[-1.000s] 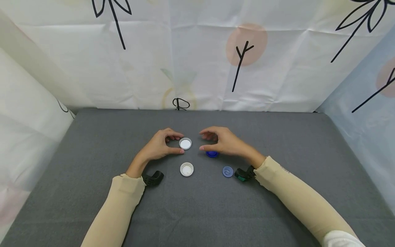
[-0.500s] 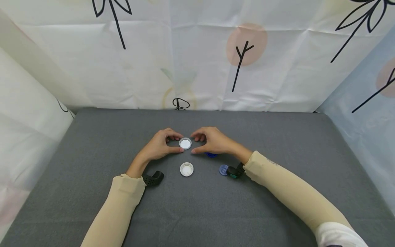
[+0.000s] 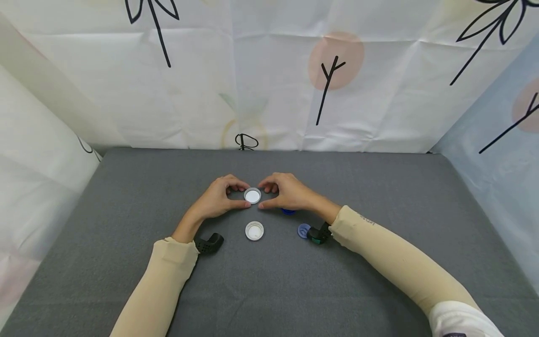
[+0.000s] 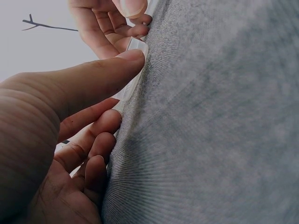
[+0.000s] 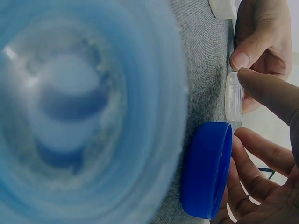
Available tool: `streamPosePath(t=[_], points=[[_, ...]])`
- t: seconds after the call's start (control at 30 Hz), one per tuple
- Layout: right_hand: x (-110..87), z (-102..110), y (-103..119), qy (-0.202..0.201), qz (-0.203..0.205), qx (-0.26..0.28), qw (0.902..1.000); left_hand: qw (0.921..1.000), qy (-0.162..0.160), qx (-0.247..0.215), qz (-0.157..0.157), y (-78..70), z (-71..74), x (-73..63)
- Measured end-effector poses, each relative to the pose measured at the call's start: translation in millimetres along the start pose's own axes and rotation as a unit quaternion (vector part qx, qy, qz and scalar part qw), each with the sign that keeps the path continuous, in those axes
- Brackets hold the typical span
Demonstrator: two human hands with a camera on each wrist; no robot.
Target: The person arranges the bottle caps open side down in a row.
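In the head view, my left hand point(image 3: 222, 196) holds a small white screw cap point(image 3: 252, 195) at its left rim, thumb and fingers on either side. The thumb lies along the cap's ribbed side in the left wrist view. My right hand point(image 3: 288, 192) is curved at the cap's right side, thumb and forefinger spread near the rim; whether they touch it is unclear. A dark blue cap point(image 5: 205, 170) stands beneath the right hand, mostly hidden in the head view. A second white cap point(image 3: 254, 230) lies nearer, and a pale blue cap point(image 3: 303, 230) sits by the right wrist camera.
Grey cloth covers the table point(image 3: 252, 290). A printed white curtain point(image 3: 269, 75) rises behind its far edge, with more fabric at both sides. The pale blue cap fills much of the right wrist view. Black wrist cameras hang low under both wrists.
My right hand has moved left to the white cap's right side, its wrist camera now partly covering the pale blue cap. The left hand and the white cap have stayed in place.
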State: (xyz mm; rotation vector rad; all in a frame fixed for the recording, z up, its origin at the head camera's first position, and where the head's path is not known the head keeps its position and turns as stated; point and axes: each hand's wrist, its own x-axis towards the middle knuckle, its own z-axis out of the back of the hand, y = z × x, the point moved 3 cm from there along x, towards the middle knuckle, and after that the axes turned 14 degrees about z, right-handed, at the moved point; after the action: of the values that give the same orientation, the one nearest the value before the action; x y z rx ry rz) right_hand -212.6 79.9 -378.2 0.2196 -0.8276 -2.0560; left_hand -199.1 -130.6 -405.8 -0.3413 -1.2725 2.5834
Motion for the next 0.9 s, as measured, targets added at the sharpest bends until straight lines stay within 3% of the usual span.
streamPosePath(t=[0.6,0.9], points=[[14.3,3,8,0.043,-0.037,-0.037,0.9977,1.0000,-0.001,0.004,0.002,0.7,0.1,-0.3],[18.5,0,6,0.033,-0.029,-0.044,0.9980,1.0000,-0.001,0.001,0.001,1.1,0.0,-1.1]])
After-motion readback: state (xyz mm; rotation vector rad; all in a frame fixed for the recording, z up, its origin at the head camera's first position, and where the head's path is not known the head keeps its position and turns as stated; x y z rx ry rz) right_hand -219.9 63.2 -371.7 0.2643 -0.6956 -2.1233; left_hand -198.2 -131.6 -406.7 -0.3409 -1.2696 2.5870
